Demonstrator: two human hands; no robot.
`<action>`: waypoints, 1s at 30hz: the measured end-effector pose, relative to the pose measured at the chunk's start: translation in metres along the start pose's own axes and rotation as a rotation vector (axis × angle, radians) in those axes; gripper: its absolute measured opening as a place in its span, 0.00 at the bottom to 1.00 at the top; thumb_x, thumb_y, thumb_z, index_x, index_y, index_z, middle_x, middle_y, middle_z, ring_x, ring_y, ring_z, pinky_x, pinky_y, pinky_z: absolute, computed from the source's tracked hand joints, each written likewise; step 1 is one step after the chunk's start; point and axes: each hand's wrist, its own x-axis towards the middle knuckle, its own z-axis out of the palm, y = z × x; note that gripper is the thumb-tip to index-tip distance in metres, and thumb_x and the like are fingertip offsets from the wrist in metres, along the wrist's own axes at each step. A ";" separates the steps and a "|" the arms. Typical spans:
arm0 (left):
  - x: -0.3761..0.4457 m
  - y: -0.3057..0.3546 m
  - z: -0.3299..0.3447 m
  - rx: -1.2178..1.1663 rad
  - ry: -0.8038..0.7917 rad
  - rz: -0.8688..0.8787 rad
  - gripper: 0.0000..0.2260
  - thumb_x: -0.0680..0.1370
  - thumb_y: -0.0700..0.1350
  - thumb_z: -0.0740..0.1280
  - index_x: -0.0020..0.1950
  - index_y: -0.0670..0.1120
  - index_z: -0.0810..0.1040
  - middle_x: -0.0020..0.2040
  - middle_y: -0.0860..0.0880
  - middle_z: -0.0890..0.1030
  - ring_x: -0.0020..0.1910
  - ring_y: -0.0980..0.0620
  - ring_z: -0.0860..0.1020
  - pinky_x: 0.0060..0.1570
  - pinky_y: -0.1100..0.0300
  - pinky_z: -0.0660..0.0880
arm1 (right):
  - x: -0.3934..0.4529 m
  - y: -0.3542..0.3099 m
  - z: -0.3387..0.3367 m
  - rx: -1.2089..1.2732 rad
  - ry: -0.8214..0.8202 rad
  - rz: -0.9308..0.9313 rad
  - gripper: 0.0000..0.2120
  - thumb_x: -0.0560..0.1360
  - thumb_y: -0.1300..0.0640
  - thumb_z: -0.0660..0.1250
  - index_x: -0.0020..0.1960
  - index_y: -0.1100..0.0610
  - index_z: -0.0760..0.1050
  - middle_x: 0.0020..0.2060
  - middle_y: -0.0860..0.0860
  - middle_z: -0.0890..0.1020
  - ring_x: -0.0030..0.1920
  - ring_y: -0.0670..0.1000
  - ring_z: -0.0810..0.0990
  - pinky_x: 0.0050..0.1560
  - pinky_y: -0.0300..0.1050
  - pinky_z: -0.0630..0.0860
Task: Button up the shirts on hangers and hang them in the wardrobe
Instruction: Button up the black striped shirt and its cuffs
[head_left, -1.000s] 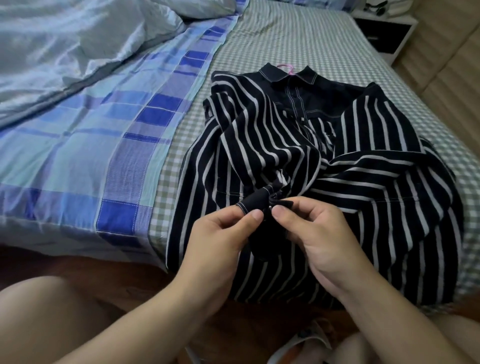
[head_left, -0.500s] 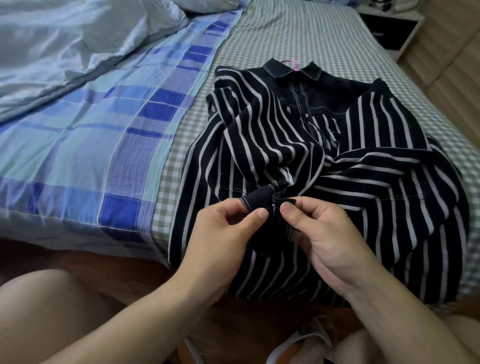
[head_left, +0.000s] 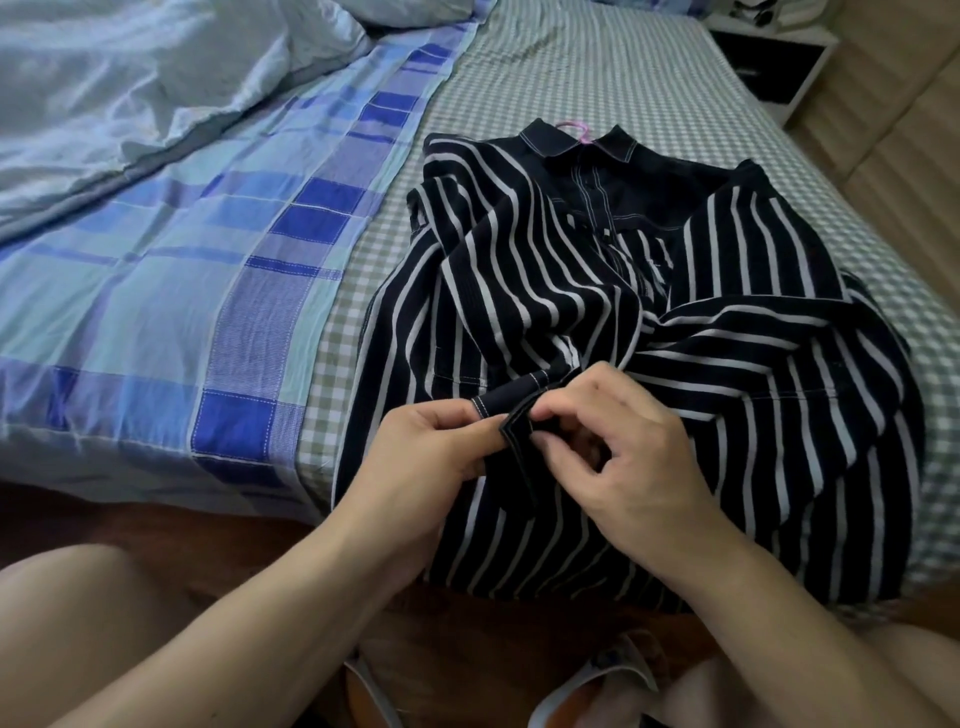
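Bed-edge shirt (head_left: 649, 312) (striped) pinched between both hands

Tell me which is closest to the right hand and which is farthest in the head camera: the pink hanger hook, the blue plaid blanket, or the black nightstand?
From the right hand:
1. Pink hanger hook, poking out of the striped shirt's collar, straight up the bed.
2. Blue plaid blanket, off to the left; close to the hook's range, but a little farther.
3. Black nightstand, top right corner beside the bed.

The right hand (head_left: 618, 452) has slid over the placket (head_left: 511, 423), fingers now curled on top, and the left hand (head_left: 431, 457) has pulled its edge out flatter.
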 end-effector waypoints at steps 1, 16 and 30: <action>0.001 0.000 -0.001 -0.020 -0.017 -0.020 0.14 0.68 0.43 0.76 0.40 0.32 0.81 0.43 0.35 0.84 0.44 0.45 0.84 0.57 0.48 0.80 | 0.000 0.001 0.001 0.001 0.002 -0.004 0.08 0.74 0.63 0.75 0.52 0.56 0.82 0.44 0.45 0.76 0.43 0.46 0.79 0.44 0.32 0.74; -0.004 -0.004 0.004 0.143 -0.088 -0.010 0.11 0.81 0.44 0.69 0.49 0.35 0.81 0.46 0.44 0.84 0.47 0.46 0.82 0.55 0.44 0.77 | -0.001 0.005 0.009 -0.073 0.008 -0.022 0.10 0.74 0.59 0.76 0.54 0.56 0.81 0.47 0.43 0.75 0.46 0.43 0.77 0.48 0.32 0.74; 0.001 -0.001 0.000 0.085 -0.035 -0.015 0.16 0.80 0.42 0.70 0.54 0.28 0.78 0.53 0.27 0.81 0.57 0.30 0.80 0.65 0.35 0.74 | 0.002 0.014 -0.003 -0.003 0.064 -0.142 0.07 0.75 0.66 0.75 0.53 0.61 0.85 0.44 0.50 0.81 0.46 0.47 0.82 0.48 0.38 0.79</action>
